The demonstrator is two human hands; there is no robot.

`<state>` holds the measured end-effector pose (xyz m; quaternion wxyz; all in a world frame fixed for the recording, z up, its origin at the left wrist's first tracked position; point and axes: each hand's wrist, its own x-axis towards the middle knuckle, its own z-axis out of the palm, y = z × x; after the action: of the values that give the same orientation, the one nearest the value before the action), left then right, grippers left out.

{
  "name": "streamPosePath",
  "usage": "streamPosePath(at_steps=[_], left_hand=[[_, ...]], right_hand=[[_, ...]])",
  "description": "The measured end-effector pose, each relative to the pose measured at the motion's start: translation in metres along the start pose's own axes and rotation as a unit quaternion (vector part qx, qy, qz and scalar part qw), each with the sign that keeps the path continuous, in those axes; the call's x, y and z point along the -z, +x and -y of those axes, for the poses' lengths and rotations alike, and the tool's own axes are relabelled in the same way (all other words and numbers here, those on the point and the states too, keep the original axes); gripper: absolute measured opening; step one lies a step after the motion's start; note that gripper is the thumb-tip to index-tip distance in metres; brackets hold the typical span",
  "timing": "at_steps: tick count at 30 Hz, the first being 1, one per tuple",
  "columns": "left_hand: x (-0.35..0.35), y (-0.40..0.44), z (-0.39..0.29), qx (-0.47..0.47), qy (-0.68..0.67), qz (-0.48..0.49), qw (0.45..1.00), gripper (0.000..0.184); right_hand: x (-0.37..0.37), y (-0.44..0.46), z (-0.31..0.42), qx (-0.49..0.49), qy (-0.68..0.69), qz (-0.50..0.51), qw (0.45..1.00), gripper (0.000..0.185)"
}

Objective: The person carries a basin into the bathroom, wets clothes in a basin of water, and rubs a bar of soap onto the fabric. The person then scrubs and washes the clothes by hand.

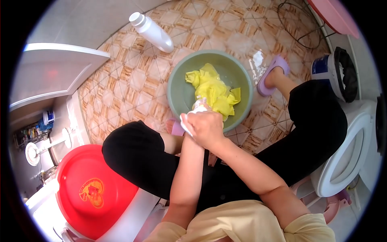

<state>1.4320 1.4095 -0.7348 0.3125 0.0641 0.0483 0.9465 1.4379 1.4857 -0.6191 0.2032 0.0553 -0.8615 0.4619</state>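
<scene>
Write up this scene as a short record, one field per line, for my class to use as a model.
Surface: patterned tile floor
Main container: green basin
Contents: crumpled yellow cloth
Right hand: the right hand is closed over the left, above the basin's near side
Left hand: the left hand is partly hidden, beside the yellow cloth
White material at hands: cloth or foam, unclear
Beyond basin: white bottle
Person's left: red basin
Person's right: toilet
</scene>
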Motion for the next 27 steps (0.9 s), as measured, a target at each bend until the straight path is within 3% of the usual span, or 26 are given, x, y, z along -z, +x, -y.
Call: streamPosePath(at_steps=[2, 3, 4, 6, 7, 8, 9, 10, 11, 12, 13, 14, 15, 16, 17, 18, 19, 20, 21, 22, 24, 25, 26, 27], left_hand=[[-0.043, 0.006, 0.004, 0.013, 0.083, -0.260, 0.962, 0.033], [-0.060, 0.010, 0.005, 0.019, 0.122, -0.384, 0.915, 0.033], [-0.068, 0.014, 0.006, 0.038, 0.159, -0.429, 0.888, 0.032], [-0.076, 0.017, 0.001, 0.031, 0.096, -0.424, 0.900, 0.028], [-0.047, 0.010, -0.002, -0.016, 0.066, -0.180, 0.981, 0.034], [-0.003, -0.006, -0.002, -0.065, 0.032, 0.075, 0.995, 0.041], [0.027, -0.021, -0.002, -0.056, 0.023, -0.001, 0.998, 0.052], [-0.003, -0.012, 0.003, -0.057, 0.023, 0.001, 0.998, 0.052], [-0.060, 0.009, 0.010, -0.050, 0.170, -0.205, 0.963, 0.040], [-0.093, 0.019, 0.014, -0.039, 0.304, -0.400, 0.864, 0.032], [-0.097, 0.018, 0.012, -0.009, 0.338, -0.379, 0.862, 0.030], [-0.074, 0.010, 0.010, -0.005, 0.336, -0.381, 0.861, 0.030], [-0.031, 0.001, 0.008, -0.016, 0.169, -0.170, 0.971, 0.027], [-0.008, -0.002, 0.006, -0.025, -0.013, 0.056, 0.998, 0.025], [-0.014, 0.000, 0.007, -0.026, -0.012, 0.056, 0.998, 0.025], [-0.030, 0.006, 0.007, -0.013, 0.040, -0.130, 0.991, 0.024], [-0.050, 0.013, 0.008, 0.001, 0.092, -0.312, 0.946, 0.023], [-0.070, 0.017, 0.009, 0.016, 0.140, -0.483, 0.864, 0.023], [-0.092, 0.018, 0.011, 0.019, 0.222, -0.465, 0.857, 0.024], [-0.081, 0.011, 0.008, 0.022, 0.223, -0.466, 0.856, 0.024], [-0.051, 0.009, -0.003, 0.000, 0.096, -0.249, 0.964, 0.024], [-0.049, 0.025, 0.007, -0.077, 0.060, 0.115, 0.988, 0.025], [-0.054, 0.021, 0.006, -0.077, 0.060, 0.115, 0.989, 0.025], [-0.062, 0.013, 0.003, -0.021, 0.138, -0.166, 0.976, 0.027]], right_hand=[[0.000, 0.005, -0.023, 0.009, 0.024, -0.007, 1.000, 0.037], [0.004, 0.013, -0.044, -0.110, -0.011, 0.006, 0.994, 0.036], [0.005, 0.015, -0.056, -0.228, -0.046, 0.019, 0.972, 0.036], [0.003, 0.009, -0.041, -0.239, -0.059, 0.022, 0.969, 0.035], [0.003, 0.003, -0.013, -0.129, -0.034, 0.017, 0.991, 0.036], [0.003, -0.003, 0.005, -0.018, -0.007, 0.016, 1.000, 0.038], [0.002, -0.006, 0.006, -0.022, 0.014, 0.021, 0.999, 0.039], [0.001, -0.002, -0.008, -0.019, 0.014, 0.021, 1.000, 0.039], [0.001, 0.006, -0.033, -0.134, -0.015, 0.027, 0.990, 0.037], [0.005, 0.016, -0.046, -0.250, -0.042, 0.034, 0.967, 0.035], [0.009, 0.017, -0.050, -0.323, -0.036, 0.063, 0.944, 0.033], [0.007, 0.008, -0.040, -0.327, -0.037, 0.063, 0.942, 0.033], [0.002, 0.000, -0.020, -0.198, -0.057, 0.041, 0.978, 0.034], [-0.002, -0.006, -0.004, -0.064, -0.075, 0.019, 0.995, 0.035], [-0.003, -0.010, 0.004, -0.012, -0.004, 0.016, 1.000, 0.034], [-0.003, -0.007, -0.003, -0.012, -0.002, 0.016, 1.000, 0.034], [-0.002, 0.000, -0.021, -0.124, -0.002, 0.022, 0.992, 0.033], [0.000, 0.006, -0.039, -0.238, 0.001, 0.028, 0.971, 0.033], [0.004, 0.012, -0.058, -0.322, -0.067, 0.105, 0.939, 0.028], [0.000, 0.006, -0.053, -0.325, -0.065, 0.104, 0.938, 0.028], [-0.013, -0.010, -0.027, -0.142, -0.014, -0.022, 0.990, 0.028], [-0.001, -0.008, 0.002, -0.089, -0.021, 0.028, 0.995, 0.029], [-0.002, -0.008, -0.004, -0.090, -0.020, 0.029, 0.995, 0.029], [-0.005, -0.005, -0.018, -0.141, -0.004, 0.021, 0.990, 0.029]])
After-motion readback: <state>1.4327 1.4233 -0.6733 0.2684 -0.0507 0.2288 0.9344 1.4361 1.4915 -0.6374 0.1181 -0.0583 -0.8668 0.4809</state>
